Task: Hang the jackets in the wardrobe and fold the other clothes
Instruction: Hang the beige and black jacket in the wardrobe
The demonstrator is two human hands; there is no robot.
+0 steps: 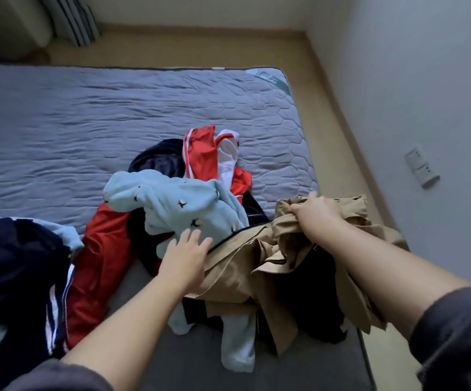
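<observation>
A heap of clothes lies on the near part of the bed point(87, 114). A tan jacket point(240, 266) sprawls at the right of the heap, and my right hand point(312, 211) grips a bunch of its fabric near the bed's right edge. My left hand point(186, 253) rests with straight fingers where a light blue fleece garment point(172, 210) meets the tan jacket. Red-and-white sportswear point(206, 156) and a dark navy garment point(158, 159) lie behind the fleece. More red fabric point(98, 266) spreads to the left.
A second pile of navy clothing with white stripes point(16, 272) sits at the near left. The far half of the bed is bare quilted cover. A beige floor strip point(338, 128) runs between the bed and the right wall, which carries a socket point(422, 167).
</observation>
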